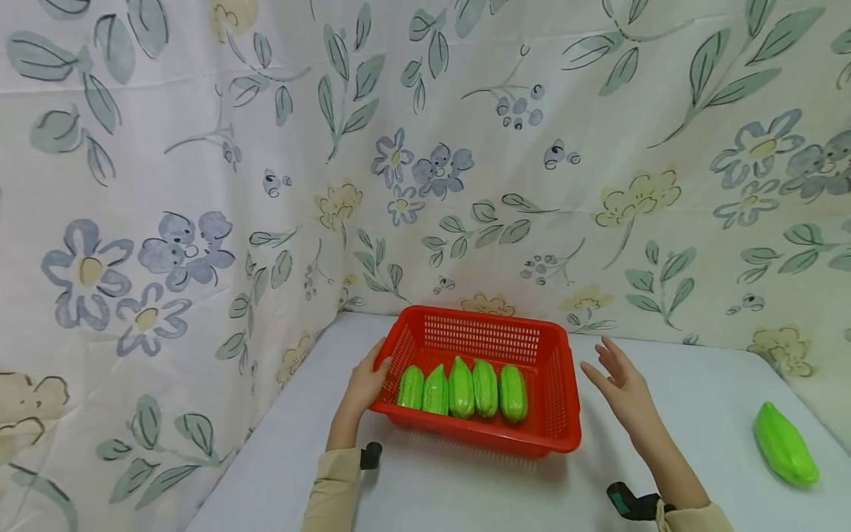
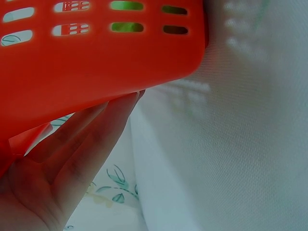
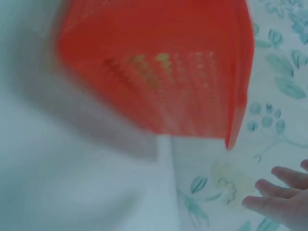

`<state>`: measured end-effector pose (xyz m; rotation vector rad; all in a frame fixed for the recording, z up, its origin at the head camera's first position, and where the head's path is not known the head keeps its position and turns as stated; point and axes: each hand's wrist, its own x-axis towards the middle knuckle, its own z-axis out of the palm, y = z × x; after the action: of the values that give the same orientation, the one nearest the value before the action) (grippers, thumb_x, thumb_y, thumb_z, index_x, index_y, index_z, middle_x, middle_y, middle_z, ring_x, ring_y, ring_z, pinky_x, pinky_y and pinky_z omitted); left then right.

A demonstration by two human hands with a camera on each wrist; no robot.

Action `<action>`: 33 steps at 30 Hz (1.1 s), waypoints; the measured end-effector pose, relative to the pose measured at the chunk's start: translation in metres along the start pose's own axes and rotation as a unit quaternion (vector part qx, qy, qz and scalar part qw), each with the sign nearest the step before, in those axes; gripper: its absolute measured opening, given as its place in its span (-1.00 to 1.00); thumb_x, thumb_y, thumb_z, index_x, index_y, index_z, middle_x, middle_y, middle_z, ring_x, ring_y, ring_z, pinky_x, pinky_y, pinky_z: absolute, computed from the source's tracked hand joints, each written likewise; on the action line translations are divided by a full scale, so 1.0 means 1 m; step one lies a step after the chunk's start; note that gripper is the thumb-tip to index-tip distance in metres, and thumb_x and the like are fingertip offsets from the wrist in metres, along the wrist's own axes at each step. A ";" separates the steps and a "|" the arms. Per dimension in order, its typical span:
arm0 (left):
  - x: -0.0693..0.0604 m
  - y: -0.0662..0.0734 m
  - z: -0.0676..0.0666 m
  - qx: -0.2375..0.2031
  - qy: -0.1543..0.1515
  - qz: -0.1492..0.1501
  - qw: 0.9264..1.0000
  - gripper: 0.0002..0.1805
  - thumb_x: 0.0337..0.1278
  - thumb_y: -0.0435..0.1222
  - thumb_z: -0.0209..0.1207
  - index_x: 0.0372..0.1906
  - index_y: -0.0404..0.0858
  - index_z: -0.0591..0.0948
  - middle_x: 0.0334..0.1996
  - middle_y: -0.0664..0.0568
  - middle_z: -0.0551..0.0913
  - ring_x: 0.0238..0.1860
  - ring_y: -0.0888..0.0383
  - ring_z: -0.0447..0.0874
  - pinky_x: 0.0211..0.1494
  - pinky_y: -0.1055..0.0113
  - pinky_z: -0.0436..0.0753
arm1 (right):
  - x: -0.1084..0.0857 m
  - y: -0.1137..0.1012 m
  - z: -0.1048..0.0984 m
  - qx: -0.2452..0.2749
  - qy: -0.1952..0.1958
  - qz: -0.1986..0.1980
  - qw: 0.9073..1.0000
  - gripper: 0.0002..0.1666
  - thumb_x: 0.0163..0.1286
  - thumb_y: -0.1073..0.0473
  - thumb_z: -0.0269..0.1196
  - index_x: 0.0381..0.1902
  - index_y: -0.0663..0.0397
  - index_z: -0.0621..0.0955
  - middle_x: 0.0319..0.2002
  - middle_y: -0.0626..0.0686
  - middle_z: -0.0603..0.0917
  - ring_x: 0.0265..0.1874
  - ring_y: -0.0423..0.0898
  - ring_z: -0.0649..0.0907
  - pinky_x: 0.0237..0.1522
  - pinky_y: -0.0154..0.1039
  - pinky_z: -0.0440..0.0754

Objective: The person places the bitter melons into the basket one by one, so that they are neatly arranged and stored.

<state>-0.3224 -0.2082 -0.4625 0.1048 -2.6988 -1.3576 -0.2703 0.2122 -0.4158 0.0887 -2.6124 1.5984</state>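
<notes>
A red plastic basket (image 1: 558,391) with slotted walls is over the white table, several glossy green, ridged, gourd-like vegetables (image 1: 462,388) lying in a row inside it. At its left end my left hand (image 1: 367,380) grips the rim, thumb on the inner side. From the left wrist view, the fingers (image 2: 96,130) of that hand reach up under the basket's red wall (image 2: 96,72). My right hand (image 1: 623,388) is off the basket's right end, fingers spread and holding nothing. The right wrist view shows a gap between its fingertips (image 3: 269,202) and the basket (image 3: 159,86).
One more green gourd-like vegetable (image 1: 787,445) lies by itself on the white table (image 1: 465,491), far to the right. A floral curtain (image 1: 505,170) hangs behind the table and along its left side. Each wrist wears a dark camera mount (image 1: 371,456).
</notes>
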 end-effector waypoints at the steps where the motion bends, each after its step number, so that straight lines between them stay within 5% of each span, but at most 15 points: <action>1: 0.000 0.000 0.000 -0.002 0.000 -0.001 1.000 -0.42 0.47 -0.14 -0.06 0.51 -0.09 0.21 0.32 -0.26 0.45 -0.12 -0.01 0.57 -0.19 0.18 0.56 | -0.001 0.003 -0.002 -0.001 0.003 0.001 1.000 0.00 0.46 -0.19 0.08 0.58 -0.01 -0.18 0.53 0.32 0.04 0.48 0.32 0.09 0.34 0.33 0.16; 19: -0.001 0.005 -0.004 0.001 0.001 -0.002 1.000 -0.42 0.46 -0.15 -0.04 0.51 -0.09 0.21 0.32 -0.26 0.46 -0.10 -0.02 0.57 -0.13 0.12 0.57 | -0.011 0.053 -0.062 -0.032 0.058 0.035 0.997 0.00 0.51 -0.15 0.02 0.56 0.11 -0.27 0.50 0.42 -0.10 0.45 0.39 -0.05 0.36 0.34 -0.04; 21: -0.001 0.006 -0.004 0.004 0.003 0.001 1.000 -0.42 0.46 -0.16 -0.04 0.50 -0.10 0.21 0.31 -0.26 0.47 -0.10 -0.03 0.57 -0.12 0.10 0.57 | -0.012 0.061 -0.071 -0.046 0.067 0.042 0.996 0.00 0.51 -0.17 0.01 0.56 0.09 -0.27 0.51 0.38 -0.12 0.48 0.32 -0.08 0.52 -0.04 -0.02; 22: -0.001 0.006 -0.004 0.005 0.005 0.001 1.000 -0.42 0.46 -0.16 -0.04 0.50 -0.10 0.22 0.31 -0.26 0.47 -0.10 -0.03 0.57 -0.12 0.09 0.57 | -0.012 0.064 -0.076 -0.048 0.070 0.045 0.995 0.00 0.51 -0.18 0.00 0.56 0.08 -0.28 0.52 0.36 -0.14 0.49 0.29 -0.10 0.52 -0.08 -0.04; 25: -0.001 0.005 -0.004 0.006 0.006 0.000 1.000 -0.42 0.45 -0.16 -0.03 0.50 -0.10 0.22 0.30 -0.26 0.47 -0.09 -0.04 0.57 -0.11 0.08 0.58 | -0.013 0.077 -0.086 -0.053 0.087 0.049 0.994 0.00 0.50 -0.18 0.01 0.56 0.04 -0.27 0.54 0.25 -0.17 0.54 0.07 -0.15 0.34 -0.68 -0.11; 26: 0.000 0.005 -0.003 0.005 0.006 0.000 1.000 -0.42 0.45 -0.16 -0.03 0.50 -0.10 0.22 0.30 -0.26 0.47 -0.10 -0.03 0.57 -0.12 0.10 0.57 | -0.013 0.080 -0.089 -0.052 0.092 0.049 0.993 0.00 0.50 -0.18 0.01 0.56 0.03 -0.27 0.54 0.23 -0.19 0.55 0.02 -0.17 0.31 -0.71 -0.14; 28: 0.000 0.004 -0.003 0.002 0.003 -0.002 1.000 -0.42 0.46 -0.16 -0.04 0.50 -0.11 0.22 0.30 -0.26 0.47 -0.12 -0.02 0.57 -0.16 0.13 0.57 | -0.013 0.086 -0.094 -0.047 0.101 0.047 0.993 -0.01 0.51 -0.15 0.01 0.56 0.04 -0.28 0.54 0.22 -0.21 0.55 -0.05 -0.20 0.48 -0.43 -0.21; 29: 0.000 0.003 -0.002 0.001 0.002 -0.003 1.000 -0.42 0.46 -0.16 -0.04 0.50 -0.11 0.22 0.30 -0.27 0.47 -0.13 -0.01 0.57 -0.17 0.15 0.57 | -0.013 0.089 -0.097 -0.046 0.104 0.046 0.992 -0.01 0.51 -0.14 0.01 0.56 0.06 -0.29 0.54 0.22 -0.23 0.54 -0.07 -0.22 0.49 -0.41 -0.24; 32: 0.000 0.002 -0.002 0.000 0.000 -0.002 1.000 -0.42 0.46 -0.17 -0.04 0.50 -0.11 0.22 0.29 -0.28 0.48 -0.16 0.00 0.57 -0.21 0.18 0.56 | -0.013 0.094 -0.105 -0.042 0.111 0.042 0.992 -0.02 0.53 -0.08 0.00 0.55 0.13 -0.31 0.52 0.29 -0.26 0.53 -0.03 -0.26 0.49 0.11 -0.33; 33: 0.000 0.002 -0.001 0.000 0.000 -0.003 1.000 -0.42 0.46 -0.17 -0.03 0.50 -0.11 0.22 0.28 -0.28 0.49 -0.16 0.00 0.57 -0.22 0.19 0.56 | -0.013 0.096 -0.108 -0.047 0.116 0.042 0.991 -0.02 0.53 -0.07 0.00 0.54 0.15 -0.31 0.52 0.29 -0.27 0.53 -0.01 -0.26 0.48 0.14 -0.33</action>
<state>-0.3220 -0.2079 -0.4600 0.1128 -2.7001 -1.3600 -0.2618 0.3524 -0.4537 -0.2025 -2.5346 1.4111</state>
